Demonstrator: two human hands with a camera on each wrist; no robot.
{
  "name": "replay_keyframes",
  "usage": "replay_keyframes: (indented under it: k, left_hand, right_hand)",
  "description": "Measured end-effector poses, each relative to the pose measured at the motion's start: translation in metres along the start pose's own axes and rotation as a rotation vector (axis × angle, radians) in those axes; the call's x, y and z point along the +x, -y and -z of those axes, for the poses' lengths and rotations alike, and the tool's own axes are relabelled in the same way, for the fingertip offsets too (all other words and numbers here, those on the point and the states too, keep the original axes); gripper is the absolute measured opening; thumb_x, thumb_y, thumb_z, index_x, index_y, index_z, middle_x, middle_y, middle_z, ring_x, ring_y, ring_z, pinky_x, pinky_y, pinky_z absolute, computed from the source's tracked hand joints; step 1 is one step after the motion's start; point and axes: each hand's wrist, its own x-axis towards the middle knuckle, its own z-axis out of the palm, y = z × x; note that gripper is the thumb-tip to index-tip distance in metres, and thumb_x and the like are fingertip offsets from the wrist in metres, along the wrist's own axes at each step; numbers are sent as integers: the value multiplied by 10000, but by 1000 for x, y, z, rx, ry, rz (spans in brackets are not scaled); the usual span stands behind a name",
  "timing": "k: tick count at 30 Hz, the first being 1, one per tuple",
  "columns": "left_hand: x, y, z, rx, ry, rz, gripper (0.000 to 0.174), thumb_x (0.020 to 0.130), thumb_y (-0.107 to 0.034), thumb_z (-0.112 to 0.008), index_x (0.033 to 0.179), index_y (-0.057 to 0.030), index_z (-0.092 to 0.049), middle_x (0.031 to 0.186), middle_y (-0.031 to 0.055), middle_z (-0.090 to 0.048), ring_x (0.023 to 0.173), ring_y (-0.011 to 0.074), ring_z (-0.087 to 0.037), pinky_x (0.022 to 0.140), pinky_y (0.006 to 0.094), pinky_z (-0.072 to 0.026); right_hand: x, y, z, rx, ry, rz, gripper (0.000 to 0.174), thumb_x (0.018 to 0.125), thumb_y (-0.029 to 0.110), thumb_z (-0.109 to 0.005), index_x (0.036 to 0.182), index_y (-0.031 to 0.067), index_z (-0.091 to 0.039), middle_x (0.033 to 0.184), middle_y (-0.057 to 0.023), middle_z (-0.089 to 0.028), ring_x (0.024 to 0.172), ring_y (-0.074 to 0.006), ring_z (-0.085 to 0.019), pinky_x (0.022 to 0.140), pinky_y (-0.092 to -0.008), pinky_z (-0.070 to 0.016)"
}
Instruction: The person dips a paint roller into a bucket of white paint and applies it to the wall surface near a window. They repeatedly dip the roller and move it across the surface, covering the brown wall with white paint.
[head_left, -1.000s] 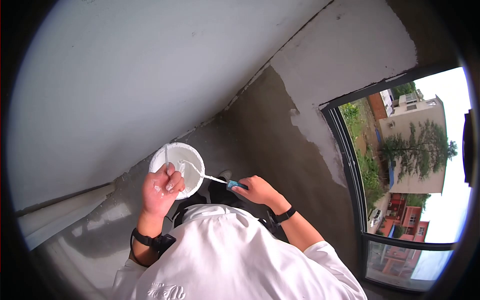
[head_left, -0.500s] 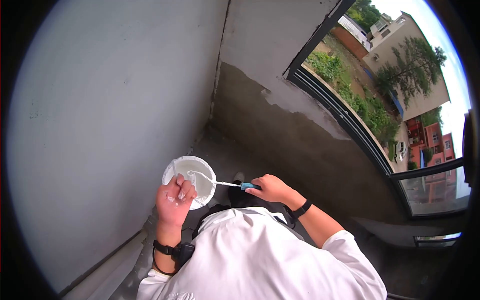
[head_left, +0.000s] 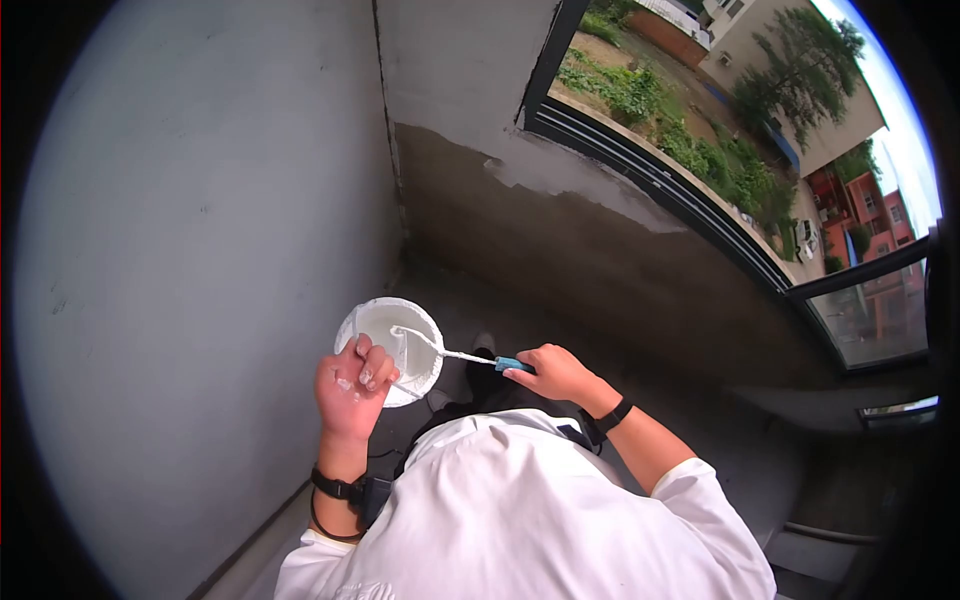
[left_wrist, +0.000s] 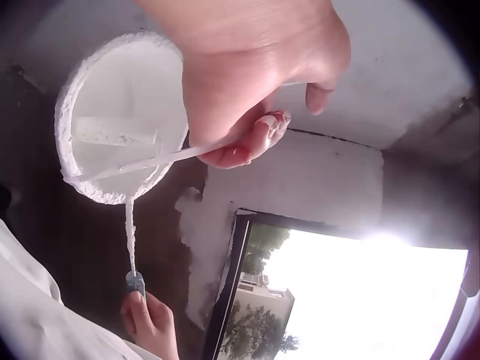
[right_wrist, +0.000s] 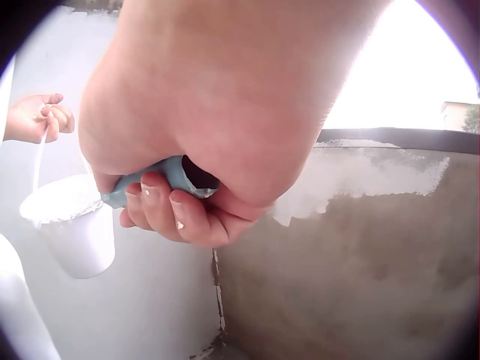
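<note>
A white bucket (head_left: 425,330) hangs by its thin handle (left_wrist: 169,157) from the curled fingers of my left hand (head_left: 352,388), which has white smears on it. My right hand (head_left: 562,374) grips the blue-green handle (head_left: 508,364) of a paint roller. Its white-coated rod (head_left: 468,356) crosses the bucket's rim, and the white roller head (left_wrist: 112,133) lies inside the bucket. In the right wrist view the bucket (right_wrist: 82,240) is upright, left of my right hand (right_wrist: 202,127), whose fingers wrap the roller's handle (right_wrist: 154,180).
A pale wall (head_left: 200,200) rises on the left. Ahead, a wall has a bare brown-grey lower part (head_left: 560,240) below a ragged pale coat. A dark-framed window (head_left: 660,180) stands at the upper right, with trees and buildings outside. The person's shoes show below the bucket.
The head view has turned, so the wall corner and window have shifted left. The bucket and both hands sit slightly farther right in view, with both grips unchanged.
</note>
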Motion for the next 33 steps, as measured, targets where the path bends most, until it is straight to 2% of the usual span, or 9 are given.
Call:
replay_keyframes:
  k: [11,15,18,23,27,29,31,33]
  left_hand:
    - [7,22,-14,9,27,56,145,771,-216,-466,870,-110,-470,645,13,-401,614,149,-371,763,311,-362]
    - [11,29,-24,8,65,55,143,815,-245,-473,876,-116,-468,652,3,-396,619,138,-375,766,313,-361]
    - [11,39,-37,24,51,60,164,857,-279,-480,878,-116,-465,654,-2,-394,621,132,-375,767,316,-362]
    - [21,59,-64,92,44,64,198,897,-311,-488,877,-116,-463,653,-2,-393,623,133,-375,764,320,-364]
    - [43,83,-90,125,18,60,201,907,-311,-484,878,-113,-465,661,6,-389,637,142,-391,758,336,-375]
    - [57,97,-98,141,10,68,203,907,-311,-483,880,-111,-467,667,9,-389,641,146,-397,758,342,-380]
    - [63,98,-98,109,17,60,221,898,-319,-507,907,-100,-479,671,10,-382,625,148,-395,762,354,-390]
    - [71,106,-105,120,1,71,221,904,-321,-505,894,-102,-476,668,12,-382,621,151,-392,761,355,-391]
  right_hand:
    - [-31,-16,-1,43,-15,-94,424,951,426,-640,823,26,-699,604,-163,-604,617,-356,-621,632,-442,-501]
    - [-41,-15,20,27,-41,-42,414,946,431,-645,863,34,-727,609,-160,-611,614,-343,-626,634,-433,-505]
    - [-42,-32,24,23,25,-121,406,943,429,-651,859,41,-735,605,-157,-610,610,-337,-625,631,-426,-507]
    - [-57,-63,36,98,-20,-82,411,940,430,-653,826,41,-726,591,-156,-602,595,-335,-619,617,-418,-506]
    - [-70,-111,41,71,-150,-6,430,939,425,-655,799,20,-693,583,-156,-591,574,-343,-603,591,-417,-493]
    - [-82,-137,47,217,-164,40,443,936,434,-657,811,9,-687,578,-163,-582,574,-346,-602,580,-425,-482]
    - [-94,-146,49,237,-176,4,403,928,406,-676,825,16,-685,594,-168,-590,576,-352,-601,579,-426,-480]
    - [-105,-167,50,292,-355,56,354,921,367,-696,832,26,-680,618,-165,-603,581,-355,-600,580,-421,-481]
